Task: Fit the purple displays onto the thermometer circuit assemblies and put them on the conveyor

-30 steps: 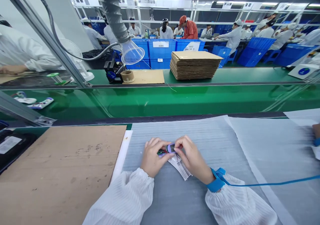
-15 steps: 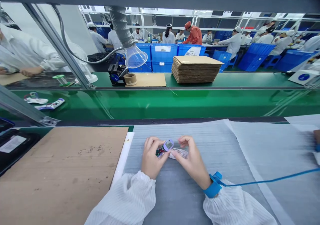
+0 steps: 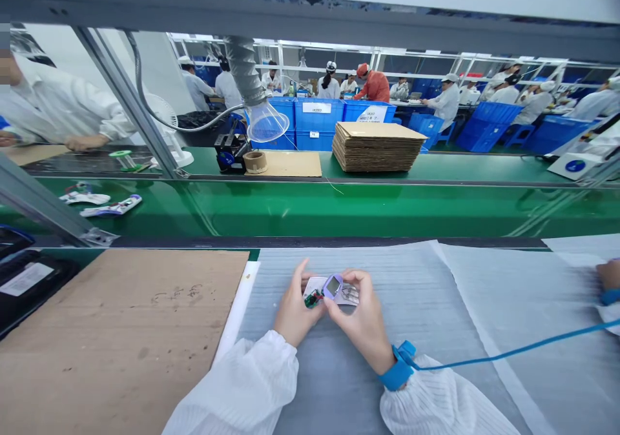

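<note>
A small purple-framed display (image 3: 332,286) is pinched between the thumb and index finger of my right hand (image 3: 364,315). Below it a white plastic housing (image 3: 349,295) shows on both sides, with wires along its right part. Beside the display, a small green circuit board (image 3: 313,299) with red wires sits close to my left thumb. My left hand (image 3: 296,309) curls around the left end of the housing, its index finger raised; the grip underneath is partly hidden. Around my right wrist is a blue wrist strap (image 3: 398,365) with a blue cord.
Grey-white foam sheet (image 3: 339,390) covers the work surface, with cardboard (image 3: 121,338) at left. Beyond runs a green conveyor belt (image 3: 271,209) carrying white housings (image 3: 113,207). Farther back stand stacked cardboard (image 3: 378,148) and an extraction funnel (image 3: 268,122). A co-worker's hand (image 3: 609,273) shows at right.
The display has passed from my left fingers to my right thumb and index finger, which have closed on it. My left index finger has lifted. The co-worker's hand at right shows more.
</note>
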Available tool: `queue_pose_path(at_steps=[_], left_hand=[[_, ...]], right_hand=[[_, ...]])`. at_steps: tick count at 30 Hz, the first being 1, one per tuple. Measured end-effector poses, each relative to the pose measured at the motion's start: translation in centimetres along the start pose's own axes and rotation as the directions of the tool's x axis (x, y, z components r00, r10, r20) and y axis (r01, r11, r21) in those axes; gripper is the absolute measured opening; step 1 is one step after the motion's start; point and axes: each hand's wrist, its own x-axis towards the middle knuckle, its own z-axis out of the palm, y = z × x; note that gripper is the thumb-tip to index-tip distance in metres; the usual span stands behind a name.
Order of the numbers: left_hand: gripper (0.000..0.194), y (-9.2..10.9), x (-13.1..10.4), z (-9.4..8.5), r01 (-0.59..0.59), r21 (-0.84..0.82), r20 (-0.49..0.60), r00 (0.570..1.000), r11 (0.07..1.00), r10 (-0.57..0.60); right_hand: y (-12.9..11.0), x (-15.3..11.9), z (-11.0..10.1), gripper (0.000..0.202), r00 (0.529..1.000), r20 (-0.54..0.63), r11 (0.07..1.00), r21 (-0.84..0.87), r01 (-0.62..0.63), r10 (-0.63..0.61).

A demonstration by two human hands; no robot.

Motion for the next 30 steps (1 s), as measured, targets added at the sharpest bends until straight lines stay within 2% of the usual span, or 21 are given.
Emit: queue_pose_path(at_steps=[2, 4, 6, 8, 9, 11, 14, 16, 19, 30], left_hand=[[0.066, 0.2, 0.1, -0.3, 0.081, -0.111, 0.098, 0.993, 0.990, -0.070], [0.049, 0.5, 0.1, -0.4, 0.091, -0.241, 0.174, 0.983, 0.966, -0.049], [0.041, 0.6, 0.0, -0.2, 0.104, -0.384, 0.223, 0.975, 0.918, -0.017], [0.039, 0.7, -0.3, 0.3, 0.138, -0.460, 0.221, 0.975, 0.877, -0.037], [0.038, 0.7, -0.4, 0.5, 0.139, -0.468, 0.183, 0.981, 0.873, -0.058], [0.034, 0.8, -0.6, 0.8, 0.079, -0.415, 0.054, 0.997, 0.907, -0.062], [0.036, 1.2, -1.0, 1.0, -0.055, -0.230, -0.101, 0.994, 0.972, 0.032], [0.043, 1.4, -1.3, 1.1, -0.092, -0.143, -0.098, 0.992, 0.985, 0.078], [0.049, 1.5, -1.6, 1.2, -0.097, -0.096, -0.059, 0.994, 0.991, 0.091], [0.045, 1.7, -1.6, 1.2, -0.113, -0.042, -0.074, 0.991, 0.993, 0.110]], right_hand=[[-0.1, 0.1, -0.2, 0.037, 0.998, -0.014, 0.998, 0.014, 0.057, -0.056], [-0.5, 0.3, -0.4, 0.036, 0.994, -0.023, 0.994, 0.011, 0.108, -0.108], [-1.1, 0.4, -0.7, 0.037, 0.990, -0.014, 0.990, 0.008, 0.143, -0.143], [-1.6, 0.4, -0.9, 0.038, 0.986, 0.007, 0.986, 0.011, 0.168, -0.168], [-1.8, 0.4, -1.1, 0.038, 0.984, 0.018, 0.984, 0.007, 0.179, -0.179], [-2.1, 0.4, -1.3, 0.039, 0.981, 0.044, 0.981, -0.023, 0.191, -0.190], [-2.2, 0.5, -1.6, 0.040, 0.984, 0.087, 0.984, -0.074, 0.164, -0.157], [-2.2, 0.5, -1.7, 0.039, 0.985, 0.108, 0.987, -0.082, 0.140, -0.131], [-2.1, 0.4, -1.7, 0.038, 0.986, 0.121, 0.989, -0.078, 0.123, -0.113], [-2.3, 0.1, -1.8, 0.036, 0.990, 0.135, 0.999, 0.020, 0.046, -0.048]])
